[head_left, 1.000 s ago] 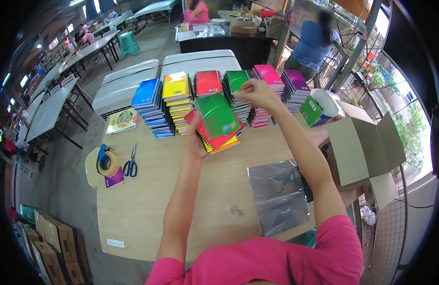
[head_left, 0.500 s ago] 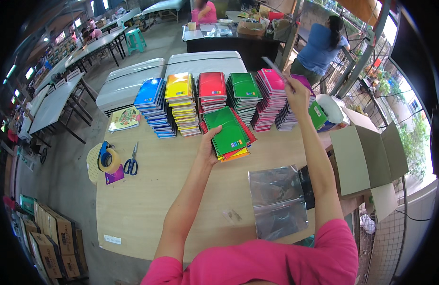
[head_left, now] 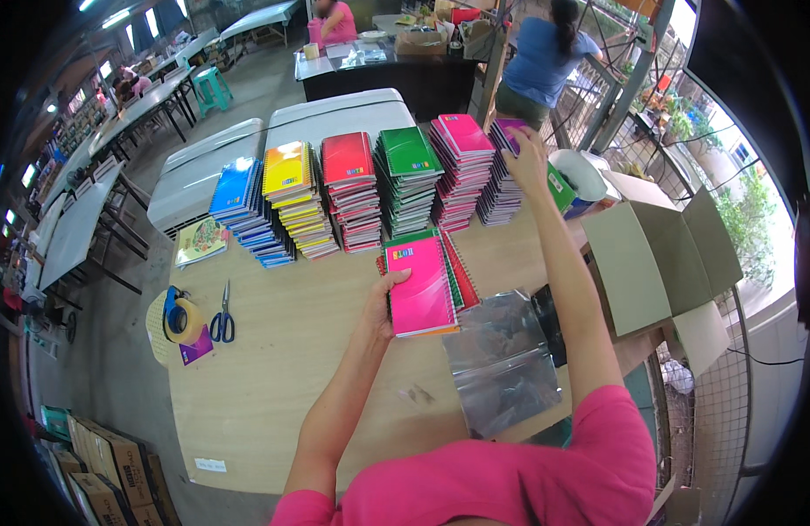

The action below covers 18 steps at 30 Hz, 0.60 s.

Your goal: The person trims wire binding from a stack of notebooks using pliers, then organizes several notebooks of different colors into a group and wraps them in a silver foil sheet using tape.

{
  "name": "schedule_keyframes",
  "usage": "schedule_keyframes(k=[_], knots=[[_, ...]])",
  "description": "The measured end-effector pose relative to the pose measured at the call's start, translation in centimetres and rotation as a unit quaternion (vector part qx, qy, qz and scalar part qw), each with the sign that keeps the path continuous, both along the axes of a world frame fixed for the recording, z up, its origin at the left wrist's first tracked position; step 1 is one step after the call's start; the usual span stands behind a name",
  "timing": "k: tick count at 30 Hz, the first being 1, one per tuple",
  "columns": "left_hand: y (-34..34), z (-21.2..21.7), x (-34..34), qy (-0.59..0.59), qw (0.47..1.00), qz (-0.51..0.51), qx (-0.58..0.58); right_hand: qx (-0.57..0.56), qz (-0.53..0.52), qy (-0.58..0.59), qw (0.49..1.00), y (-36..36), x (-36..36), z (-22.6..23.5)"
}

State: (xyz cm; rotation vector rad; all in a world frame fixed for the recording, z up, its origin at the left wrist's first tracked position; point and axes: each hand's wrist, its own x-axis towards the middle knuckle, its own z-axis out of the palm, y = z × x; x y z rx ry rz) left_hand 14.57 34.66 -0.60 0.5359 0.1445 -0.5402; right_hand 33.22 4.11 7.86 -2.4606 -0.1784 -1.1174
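Note:
My left hand [head_left: 389,302] is closed round a small fanned stack of spiral notebooks, its thumb over the pink notebook [head_left: 420,285] on top. Edges of green, red and orange covers stick out beneath it. My right hand [head_left: 529,159] reaches to the far right pile, fingers closed on the edge of its top purple notebook [head_left: 507,131]; the fingertips are partly hidden. Left of that pile stand tall piles of pink notebooks [head_left: 464,133], green notebooks [head_left: 408,151], red notebooks [head_left: 347,158], yellow notebooks [head_left: 286,167] and blue notebooks [head_left: 234,186].
Clear plastic sleeves [head_left: 501,359] lie near my right forearm. Scissors [head_left: 222,316] and a tape dispenser [head_left: 184,317] are on the table's left side. An open cardboard box [head_left: 633,263] stands at the right. Behind the piles are white lidded bins [head_left: 335,112]; a person in blue [head_left: 549,61] is beyond.
A pink notebook now tops the stack in my left hand, over the green one. My right hand has gone from holding up a notebook to the purple pile. The view has shifted right.

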Motion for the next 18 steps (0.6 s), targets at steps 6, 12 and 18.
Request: schedule_keyframes(k=[6, 12, 18], knots=[[-1.8, 0.0, 0.1, -0.028, 1.000, -0.007, 0.002, -0.103, -0.066, -0.012, 0.992, -8.5, 1.7, -2.7], [0.3, -2.3, -1.6, -0.009, 0.998, 0.021, 0.050, 0.172, 0.116, 0.014, 0.978, -0.1, -12.4, 2.7], [-3.4, -2.6, -8.3, -0.055, 0.996, 0.069, 0.018, -0.091, 0.181, -0.010, 0.979, 11.0, -32.0, -1.8]])
